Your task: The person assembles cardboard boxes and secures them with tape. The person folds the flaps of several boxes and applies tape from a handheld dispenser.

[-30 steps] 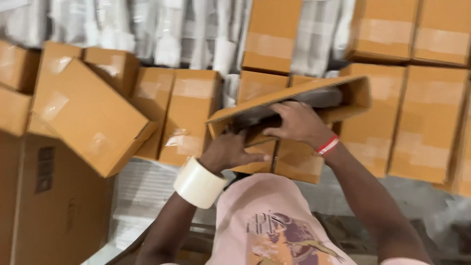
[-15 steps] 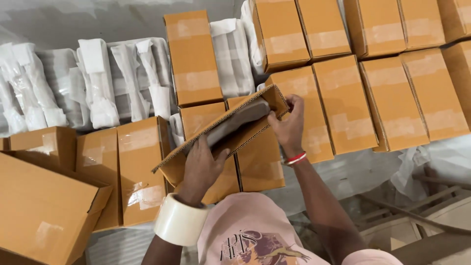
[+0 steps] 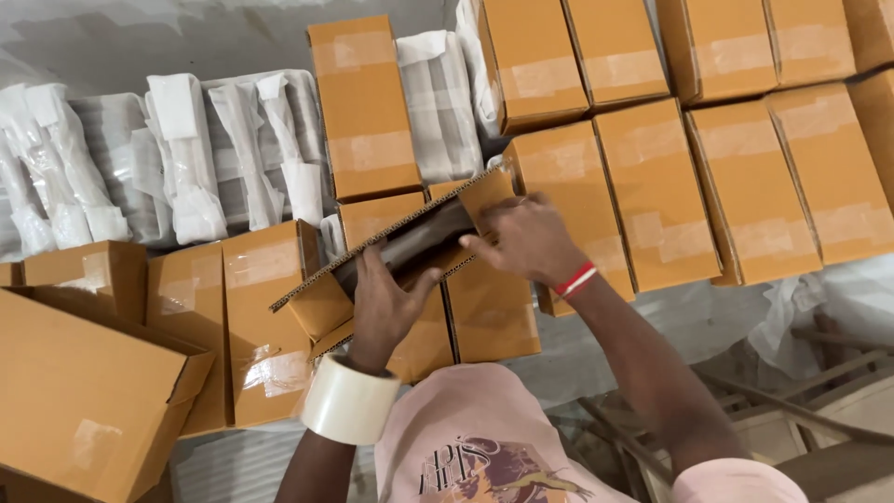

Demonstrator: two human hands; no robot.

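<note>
Above the rows of taped cartons, you hold an open cardboard box (image 3: 410, 247) in both hands.

Your left hand (image 3: 382, 312) grips the box from below, fingers curled up against its near side and thumb out toward the open mouth, with a roll of clear tape (image 3: 346, 401) sitting on that wrist like a bracelet. Your right hand (image 3: 521, 237), wearing a red and white wristband (image 3: 575, 279), closes over the far end of the box, fingers bent around the raised flap. A dark item (image 3: 414, 244) lies inside the box, only partly visible between the flaps. The box sits tilted, just above the sealed brown cartons (image 3: 652, 186) packed side by side beneath it. White plastic-wrapped bundles (image 3: 186, 158) lie well to the left, and a larger open carton (image 3: 84, 391) rests at the lower left edge.
</note>
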